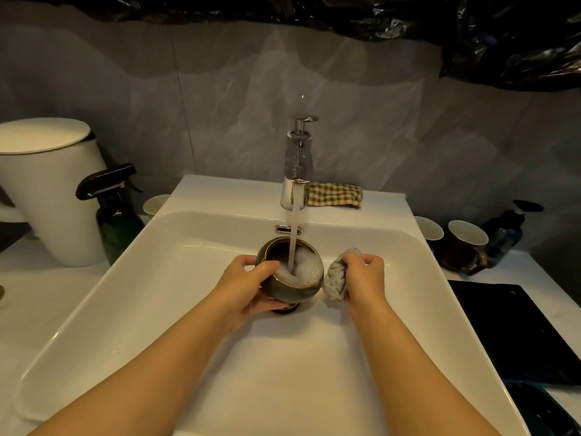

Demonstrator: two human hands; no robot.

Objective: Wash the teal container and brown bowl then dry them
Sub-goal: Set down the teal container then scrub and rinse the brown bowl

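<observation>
Gripped by the left hand (248, 284), the teal container (292, 292) is held beneath the tap (297, 171) toward the sink (283, 357)'s back edge, likely for rinsing; a grey cloth (334, 278) is clutched aside by the right hand (366, 275).

Forearms outstretched, left hand (248, 284) round the teal container (284, 291), right hand (366, 275) round a cloth (334, 278)

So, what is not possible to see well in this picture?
- Inside of the bowl: head view, foam and running water cover it.
- Drain: the bowl, held by the left hand, hides nearly all of it.
- Cloth: crumpled in the right hand, so its shape is unclear.
- Teal thing: cut by the lower right edge.
</observation>
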